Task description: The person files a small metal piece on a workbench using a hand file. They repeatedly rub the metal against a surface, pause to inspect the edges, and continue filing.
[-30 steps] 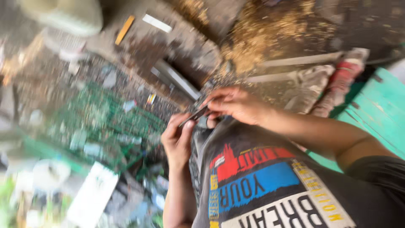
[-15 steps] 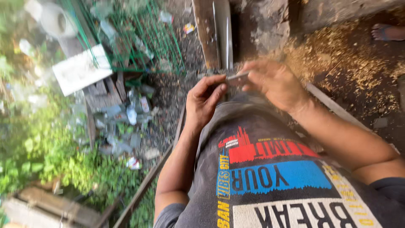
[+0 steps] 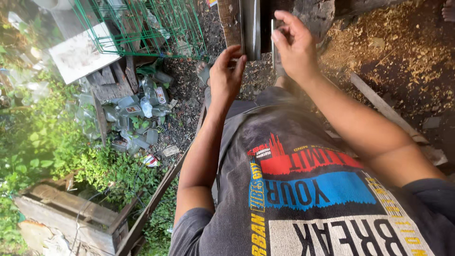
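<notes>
- Both hands have moved up to the metal strip [image 3: 250,28].
- Your left hand [image 3: 226,76] touches it, fingers loosely open.
- Your right hand [image 3: 294,45] pinches its right edge.

Outdoor backyard woodworking spot: sawdust [image 3: 403,52], wooden planks [image 3: 232,21], weeds [image 3: 52,151], discarded bottles [image 3: 137,111].

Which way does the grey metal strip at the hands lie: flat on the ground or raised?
Raised: the metal strip runs above the gravel, left hand touching it, right hand beside it.

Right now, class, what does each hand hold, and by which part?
The right hand pinches a thin metal strip near its lower end. The left hand touches the wooden plank; whether it holds it cannot be told.
</notes>
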